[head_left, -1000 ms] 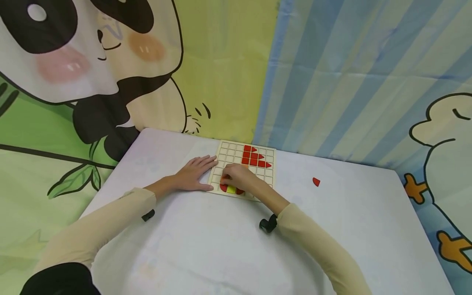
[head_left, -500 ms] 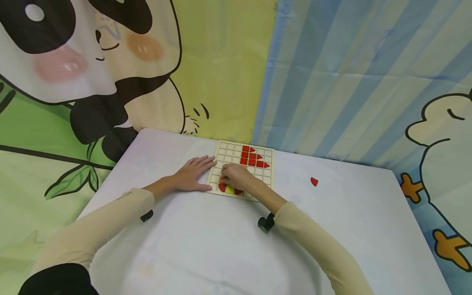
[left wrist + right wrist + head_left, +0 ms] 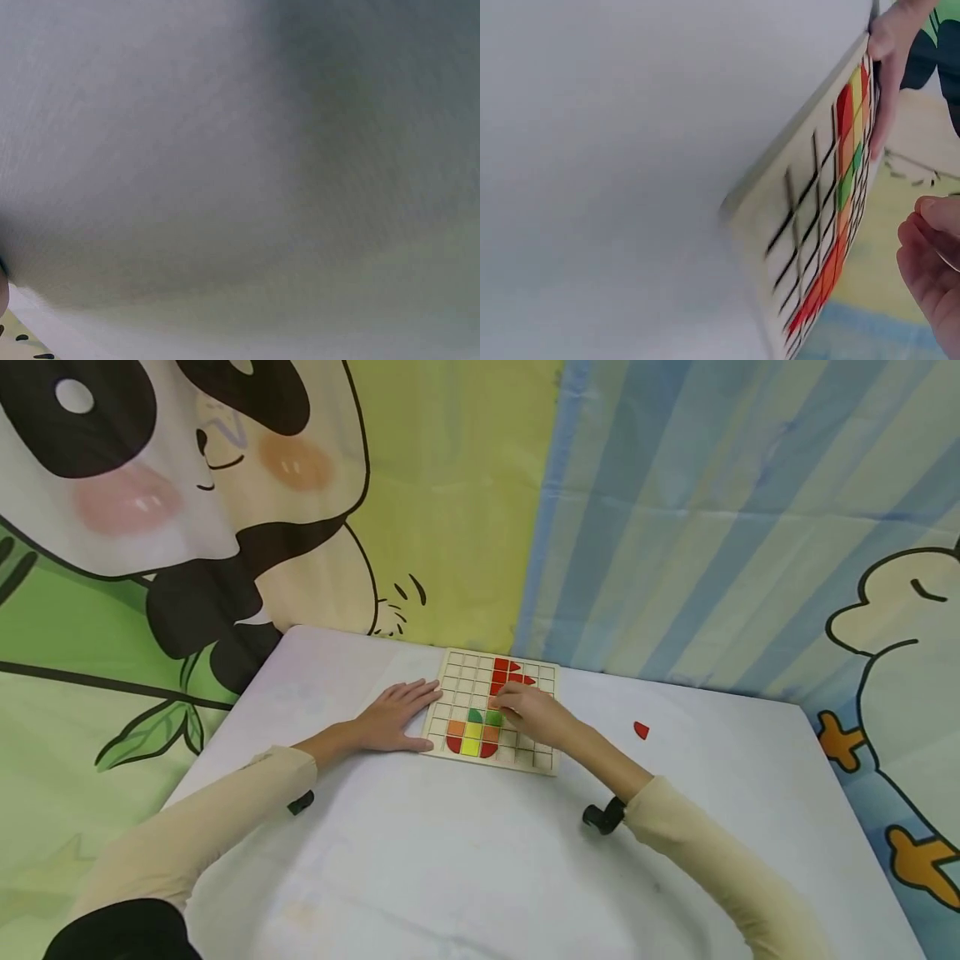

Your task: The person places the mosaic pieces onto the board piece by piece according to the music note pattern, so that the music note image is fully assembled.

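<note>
A pale wooden grid board (image 3: 527, 753) lies on the white table. Green (image 3: 475, 716), orange (image 3: 456, 727) and yellow (image 3: 471, 739) pieces form a pattern in its lower left, with red rounded corner pieces (image 3: 489, 749) below. Red squares and triangles (image 3: 498, 677) fill rows near the top. My left hand (image 3: 390, 718) rests spread, fingertips and thumb along the board's left edge. Over the middle of the board is my right hand (image 3: 536, 714), fingers loosely curled. The right wrist view shows this hand (image 3: 934, 262) above the board's surface, with no piece visible at its fingertips.
One loose red rounded piece (image 3: 641, 729) lies on the table to the right of the board. A printed curtain (image 3: 450, 510) rises behind the table (image 3: 420, 860). Mostly white tabletop (image 3: 150, 150) fills the left wrist view.
My right hand has moved from the board's lower left up and rightward to its middle, uncovering the green, orange and yellow pieces. The left hand stays in place.
</note>
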`<state>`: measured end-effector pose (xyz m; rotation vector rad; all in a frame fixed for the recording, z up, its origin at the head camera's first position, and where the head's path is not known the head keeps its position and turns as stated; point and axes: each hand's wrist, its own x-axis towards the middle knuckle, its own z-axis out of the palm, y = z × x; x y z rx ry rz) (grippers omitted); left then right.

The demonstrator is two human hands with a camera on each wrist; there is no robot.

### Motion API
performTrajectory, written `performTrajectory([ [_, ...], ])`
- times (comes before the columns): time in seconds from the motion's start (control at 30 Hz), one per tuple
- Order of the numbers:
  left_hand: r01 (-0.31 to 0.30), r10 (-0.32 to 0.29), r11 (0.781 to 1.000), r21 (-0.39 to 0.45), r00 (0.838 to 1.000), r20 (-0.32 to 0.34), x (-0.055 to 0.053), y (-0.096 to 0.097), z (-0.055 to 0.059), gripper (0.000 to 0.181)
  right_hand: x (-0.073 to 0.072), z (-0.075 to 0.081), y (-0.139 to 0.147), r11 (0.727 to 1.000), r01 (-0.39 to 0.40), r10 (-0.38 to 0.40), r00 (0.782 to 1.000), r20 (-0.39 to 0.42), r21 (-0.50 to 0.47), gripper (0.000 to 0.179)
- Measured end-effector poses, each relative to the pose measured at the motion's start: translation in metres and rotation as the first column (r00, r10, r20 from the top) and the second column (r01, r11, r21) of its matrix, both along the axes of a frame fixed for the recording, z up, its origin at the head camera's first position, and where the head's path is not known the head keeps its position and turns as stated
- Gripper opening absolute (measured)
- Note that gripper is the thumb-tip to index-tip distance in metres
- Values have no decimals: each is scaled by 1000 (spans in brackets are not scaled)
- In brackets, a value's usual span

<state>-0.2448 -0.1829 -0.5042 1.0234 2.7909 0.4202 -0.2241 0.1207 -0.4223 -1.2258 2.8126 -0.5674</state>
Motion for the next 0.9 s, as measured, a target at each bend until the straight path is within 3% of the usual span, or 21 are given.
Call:
performTrajectory([
  [0.13, -1, 1, 1000, 3, 1000, 0, 0, 0, 1, 96, 6, 10, 51, 996, 73, -71, 997, -41, 45, 19],
  [0.23, -4, 4, 1000, 10, 1000, -5, 1, 1, 2, 96, 9, 8, 92, 983, 163, -158, 986, -55, 87, 20],
  [0.4, -2, 2, 1000, 2, 1000, -6, 0, 1, 1, 96, 17, -3, 154, 949, 287, -290, 957, 7, 132, 27],
  [0.6, -3, 3, 1000, 9, 1000, -6, 0, 0, -2, 96, 24, -19, 197, 911, 389, -400, 914, 66, 139, 32],
  [0.73, -1, 1, 1000, 16, 1000, -18, 0, 0, -2, 96, 22, -26, 209, 912, 397, -405, 911, 72, 104, 35],
  [0.9, 3, -3, 1000, 17, 1000, -26, 0, 0, -1, 97, 18, -30, 213, 944, 323, -327, 942, 79, 66, 33],
])
